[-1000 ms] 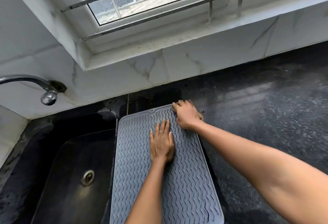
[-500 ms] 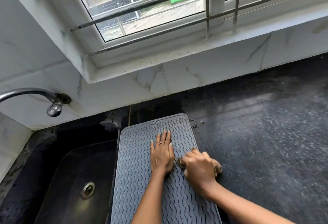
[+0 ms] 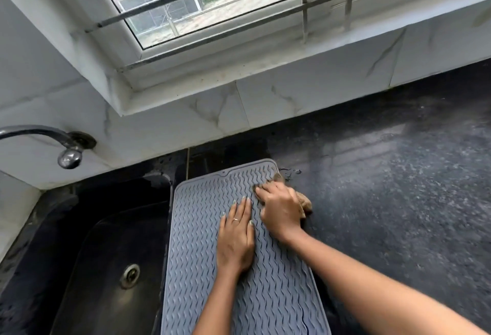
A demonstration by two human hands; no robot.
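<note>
Sweeping back up w/ right hand (image 3: 281,209) & brown cloth (image 3: 304,201): off mid right edge of mat (image 3: 202,228), up near far right corner again, as 1 s ago.

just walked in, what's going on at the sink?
A person is wiping a grey ribbed mat that lies on the dark counter beside the sink. The left hand lies flat on the mat, apparently steadying it. The right hand grips a brown cloth and presses it down near the mat's far right corner.
</note>
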